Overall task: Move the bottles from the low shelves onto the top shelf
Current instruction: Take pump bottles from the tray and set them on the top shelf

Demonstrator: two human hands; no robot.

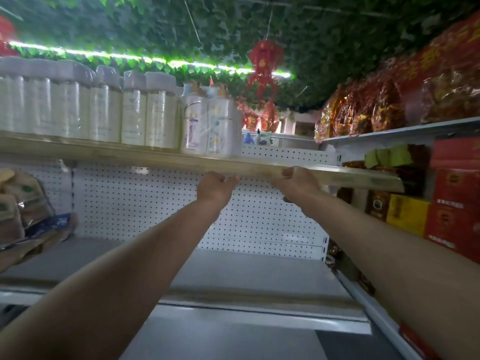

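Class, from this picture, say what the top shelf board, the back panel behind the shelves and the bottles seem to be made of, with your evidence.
Top shelf board: probably wood or wood-look laminate, pale tan, faintly streaked.
Back panel: likely white-painted metal pegboard, with regular rows of small holes.
Bottles: seemingly cream plastic wrapped in glossy film, which shows bright glints; blur leaves this uncertain.

Leafy ceiling w/ light strip.

My L hand & R hand both up at front edge of top shelf, fingers curled on lip, gripping it. Bottles lined along shelf, pump bottles at R end. Lower shelf bare below arms. Red boxes far R.
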